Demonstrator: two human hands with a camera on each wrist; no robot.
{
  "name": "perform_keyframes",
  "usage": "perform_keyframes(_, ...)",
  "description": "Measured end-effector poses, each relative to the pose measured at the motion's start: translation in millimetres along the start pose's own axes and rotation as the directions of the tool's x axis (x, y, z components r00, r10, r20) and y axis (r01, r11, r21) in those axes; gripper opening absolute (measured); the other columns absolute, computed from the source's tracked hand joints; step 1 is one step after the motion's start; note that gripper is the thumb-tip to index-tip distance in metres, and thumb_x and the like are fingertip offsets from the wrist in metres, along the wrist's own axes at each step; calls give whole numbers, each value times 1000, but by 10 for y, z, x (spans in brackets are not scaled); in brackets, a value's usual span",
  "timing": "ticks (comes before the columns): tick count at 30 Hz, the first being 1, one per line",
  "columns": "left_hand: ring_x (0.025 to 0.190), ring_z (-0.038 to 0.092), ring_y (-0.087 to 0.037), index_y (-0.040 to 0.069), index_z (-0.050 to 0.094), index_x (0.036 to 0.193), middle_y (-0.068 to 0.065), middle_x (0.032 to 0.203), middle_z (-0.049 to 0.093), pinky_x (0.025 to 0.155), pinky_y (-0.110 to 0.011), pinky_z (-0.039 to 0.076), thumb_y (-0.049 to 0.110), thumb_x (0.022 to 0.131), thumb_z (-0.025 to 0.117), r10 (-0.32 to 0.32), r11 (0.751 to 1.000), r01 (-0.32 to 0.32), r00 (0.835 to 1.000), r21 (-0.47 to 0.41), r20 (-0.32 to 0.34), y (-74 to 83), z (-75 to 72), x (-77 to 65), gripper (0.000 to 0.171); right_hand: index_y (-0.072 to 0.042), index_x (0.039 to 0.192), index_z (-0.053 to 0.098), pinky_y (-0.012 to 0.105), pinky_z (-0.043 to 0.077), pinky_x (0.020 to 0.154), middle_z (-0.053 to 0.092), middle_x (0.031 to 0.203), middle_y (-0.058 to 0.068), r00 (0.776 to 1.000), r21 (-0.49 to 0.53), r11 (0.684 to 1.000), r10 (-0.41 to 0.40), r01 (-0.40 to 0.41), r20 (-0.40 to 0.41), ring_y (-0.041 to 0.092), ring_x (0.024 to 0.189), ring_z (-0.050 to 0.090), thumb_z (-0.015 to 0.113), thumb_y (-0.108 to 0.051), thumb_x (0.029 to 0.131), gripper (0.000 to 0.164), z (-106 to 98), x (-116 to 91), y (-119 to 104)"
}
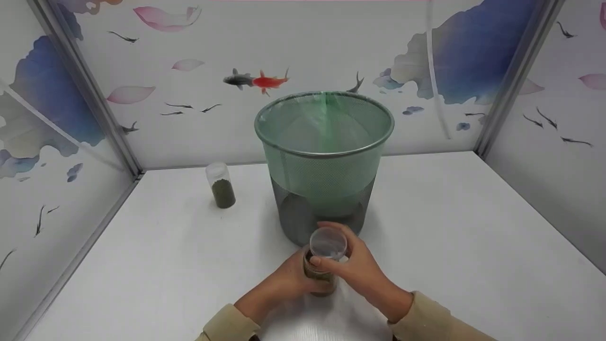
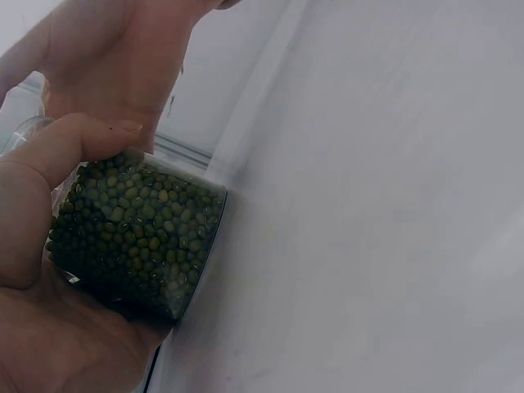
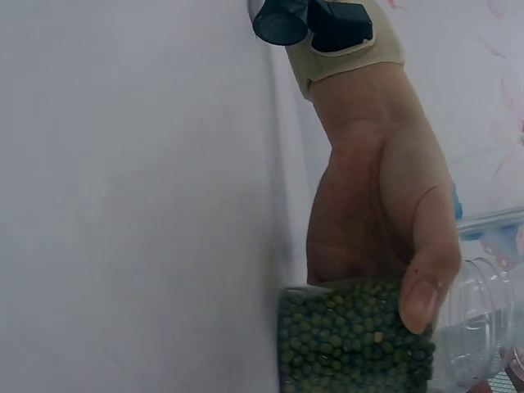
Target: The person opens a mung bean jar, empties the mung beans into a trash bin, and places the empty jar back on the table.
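My left hand [image 1: 289, 278] grips a clear jar [image 2: 143, 233] filled with green beans that look like mung beans. The jar stands on or just above the white table, its threaded neck [image 3: 471, 315] uncovered in the right wrist view. Above the jar's mouth, my right hand [image 1: 362, 263] holds a round clear lid [image 1: 328, 243] between thumb and fingers. The lid is tilted, its round face toward the head camera; whether it touches the rim is unclear. In the left wrist view the right palm shows beyond the jar.
A mesh bin [image 1: 326, 175] with a green liner bag stands right behind my hands. A second clear jar [image 1: 221, 185], partly filled with green contents, stands to the bin's left. Printed panels [image 1: 189, 118] wall the white table [image 1: 454, 237] at the back and sides.
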State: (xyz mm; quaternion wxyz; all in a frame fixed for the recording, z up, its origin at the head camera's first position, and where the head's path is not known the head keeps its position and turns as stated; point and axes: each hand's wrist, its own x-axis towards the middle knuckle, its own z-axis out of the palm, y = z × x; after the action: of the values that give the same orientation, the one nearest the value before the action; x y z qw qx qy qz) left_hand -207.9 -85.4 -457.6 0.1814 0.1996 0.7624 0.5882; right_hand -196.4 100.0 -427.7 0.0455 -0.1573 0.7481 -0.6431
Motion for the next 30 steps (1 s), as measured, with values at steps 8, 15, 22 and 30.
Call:
perform_keyframes(8, 119, 51, -18, 20, 40, 145, 0, 129, 54, 105, -42, 38, 17, 75, 84, -55, 998, 56, 998, 14, -37, 20, 19, 11, 83, -21, 141, 48, 45, 42, 101, 57, 134, -1, 990, -19, 991, -135, 134, -34, 17, 125, 51, 83, -8, 78, 73, -203, 39, -198)
perform_keyframes(15, 117, 51, -17, 19, 43, 143, 1, 127, 56, 106, -42, 37, 17, 73, 85, -43, 999, 43, 998, 3, -40, 2, 18, 27, 81, -15, 140, 49, 44, 48, 96, 57, 130, 6, 977, -143, 974, -153, 174, 151, 22, 115, 59, 84, -10, 77, 72, -502, 60, -379)
perform_keyframes(22, 116, 52, -16, 20, 45, 141, 2, 124, 58, 106, -41, 36, 17, 71, 84, -19, 999, 20, 999, 32, -51, 15, 31, 33, 80, -12, 140, 50, 37, 54, 87, 57, 130, 8, 928, -428, 876, -58, 224, 368, 23, 110, 60, 87, -22, 75, 75, -826, 50, -534)
perform_keyframes(30, 118, 51, -17, 17, 43, 142, 0, 126, 55, 107, -42, 35, 16, 72, 85, -25, 1000, 25, 998, 0, -52, 5, 31, 22, 81, -15, 129, 43, 34, 54, 71, 60, 115, 10, 914, -610, 777, 122, 155, 387, 18, 82, 66, 90, -22, 71, 76, -915, 21, -552)
